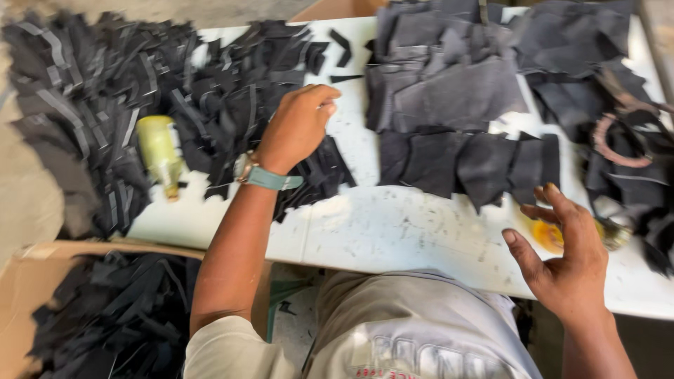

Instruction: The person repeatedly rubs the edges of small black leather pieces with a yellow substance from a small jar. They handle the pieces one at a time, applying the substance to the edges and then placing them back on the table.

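My left hand (pixel 298 126), with a teal-strapped watch on its wrist, hovers over the white table (pixel 393 224). Its fingers are curled shut and nothing shows in them. It sits at the right edge of a heap of black strips and scraps (pixel 232 91). My right hand (pixel 565 253) is raised near the table's front edge, palm turned inward, fingers spread and holding nothing. Just beyond it lies a small orange round object (pixel 546 235). A row of dark grey fabric pieces (pixel 470 165) lies between the two hands, below a larger stack of grey pieces (pixel 449 88).
A yellow bottle (pixel 160 151) lies on its side among the black strips at left. A cardboard box (pixel 28 281) with black scraps stands low at the left. More dark fabric and a pinkish curved band (pixel 618 144) crowd the right end.
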